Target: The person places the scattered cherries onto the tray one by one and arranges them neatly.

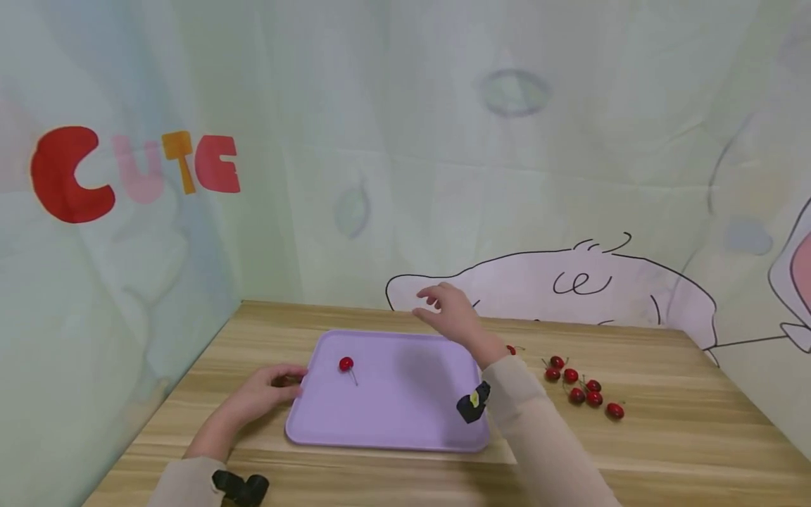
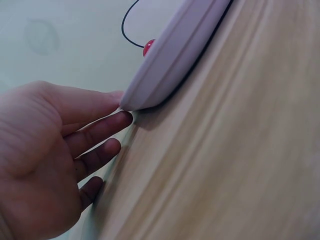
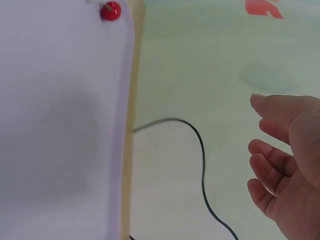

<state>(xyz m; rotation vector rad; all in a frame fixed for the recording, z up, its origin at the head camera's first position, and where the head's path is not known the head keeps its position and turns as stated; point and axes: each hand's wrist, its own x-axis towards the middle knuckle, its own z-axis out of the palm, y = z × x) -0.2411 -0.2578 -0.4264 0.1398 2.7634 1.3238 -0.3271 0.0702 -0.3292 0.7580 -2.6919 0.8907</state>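
Right hand (image 1: pixel 450 315), empty, fingers loosely bent, is raised above the purple tray (image 1: pixel 386 419); left hand (image 1: pixel 262 391) pinches its left rim. One cherry (image 1: pixel 346 364) lies on the tray; more cherries (image 1: pixel 571 376) lie on the worktop (image 1: pixel 684 451) rightward.

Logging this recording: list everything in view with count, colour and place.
tray: 1, light purple, on the table
cherry on the tray: 1, red, tray's left half
loose cherries: 8 visible, red, right of the tray, one partly hidden
table: 1, wood-brown, under the tray
backdrop: panel count unclear, pale green, around the table
letters: 4, red, pink, orange, backdrop's left
printed drawings: several, pale, backdrop
wrist cameras: 2, black, one per wrist
sleeves: 2, beige, forearms
left hand: 1, bare, tray's left edge
right hand: 1, bare, raised, empty
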